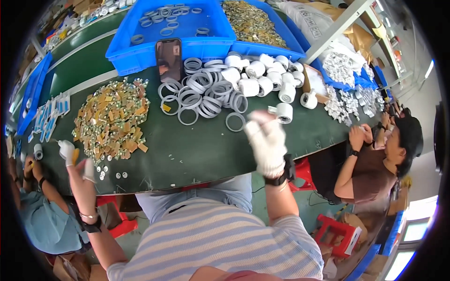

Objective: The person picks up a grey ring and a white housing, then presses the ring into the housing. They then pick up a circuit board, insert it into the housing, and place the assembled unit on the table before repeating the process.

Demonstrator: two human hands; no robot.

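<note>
The left hand (77, 161), its fingers capped in white cots, rests half-curled and empty at the lower left edge of the heap of small gold and tan flat pieces (111, 119) on the dark green counter (197, 150). The white-gloved right hand (266, 140) is raised right of that heap, just below a white tape roll (282, 112); blur hides its grip.
</note>
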